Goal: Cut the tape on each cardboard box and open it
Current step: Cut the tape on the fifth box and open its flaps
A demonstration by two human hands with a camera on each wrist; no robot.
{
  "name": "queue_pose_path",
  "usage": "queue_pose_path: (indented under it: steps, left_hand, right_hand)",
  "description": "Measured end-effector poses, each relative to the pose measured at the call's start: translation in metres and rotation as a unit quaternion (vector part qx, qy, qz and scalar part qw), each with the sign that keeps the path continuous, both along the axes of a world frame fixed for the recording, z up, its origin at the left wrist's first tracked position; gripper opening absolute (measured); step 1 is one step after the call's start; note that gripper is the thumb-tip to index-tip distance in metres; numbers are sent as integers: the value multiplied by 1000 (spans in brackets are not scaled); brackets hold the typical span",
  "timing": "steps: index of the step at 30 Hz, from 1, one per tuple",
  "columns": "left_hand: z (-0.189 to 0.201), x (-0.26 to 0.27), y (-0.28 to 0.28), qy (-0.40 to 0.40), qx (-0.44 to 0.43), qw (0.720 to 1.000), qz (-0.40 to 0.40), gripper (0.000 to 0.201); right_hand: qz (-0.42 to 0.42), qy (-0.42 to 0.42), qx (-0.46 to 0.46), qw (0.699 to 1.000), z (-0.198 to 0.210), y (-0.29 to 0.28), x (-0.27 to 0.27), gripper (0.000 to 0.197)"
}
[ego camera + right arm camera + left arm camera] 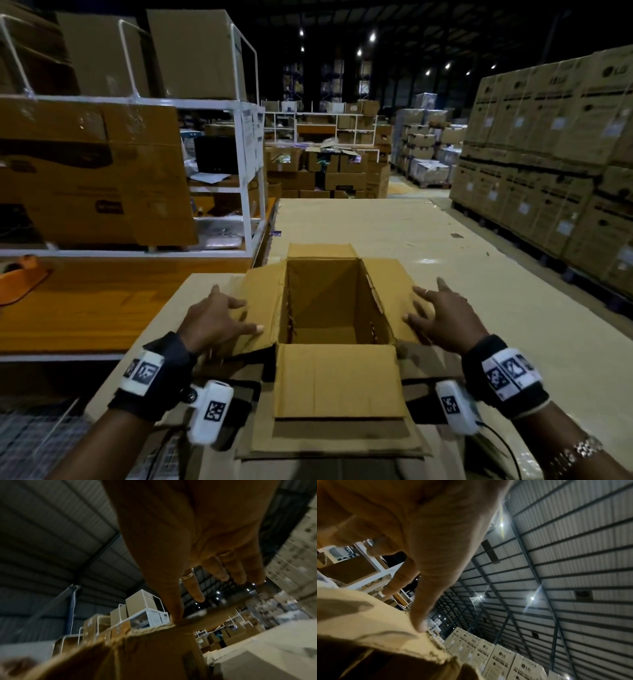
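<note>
A brown cardboard box (325,308) stands open in front of me, its inside bare and all flaps folded outward. My left hand (222,317) lies flat on the left flap (263,294), thumb along its near edge, fingers spread. In the left wrist view the left hand's thumb (421,615) touches the flap's torn edge (426,643). My right hand (442,313) presses the right flap (387,284) with straight, spread fingers. The right wrist view shows the right hand's thumb (173,608) on the flap edge (154,627). No cutter is visible.
The box sits on a cardboard-covered worktop (479,284). A white shelf rack (246,192) with large cartons stands at left above an orange surface (102,308) holding an orange tape dispenser (20,274). Stacked cartons (555,164) line the right aisle.
</note>
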State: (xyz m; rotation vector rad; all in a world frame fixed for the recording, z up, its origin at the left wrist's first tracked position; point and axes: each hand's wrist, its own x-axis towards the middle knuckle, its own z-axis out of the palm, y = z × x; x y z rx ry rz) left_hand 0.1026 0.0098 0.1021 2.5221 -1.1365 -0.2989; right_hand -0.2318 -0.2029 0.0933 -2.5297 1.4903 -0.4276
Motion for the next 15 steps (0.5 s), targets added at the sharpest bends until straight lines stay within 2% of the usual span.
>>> queue_pose_path:
  steps: [2,6,11,13,15]
  left_hand:
    - [-7,-6,-5,8,22,999,-23,91]
    - [-22,-22,-22,22,26,997,-76,105]
    - [-36,-20,-23,71,-54,994,-62,110]
    - [-37,-15,-23,38,-46,996,-60,104]
    - [-37,-10,-23,-15,-33,998,-57,92]
  right_hand:
    - [23,11,-11,1000,-4,13,6,69]
    - [76,-46,87,992,-18,31,25,72]
    - [82,-147,165,972,-32,23,32,65]
    - [96,-157,191,964,-34,22,34,72]
    - [107,-159,207,959,-33,26,36,71]
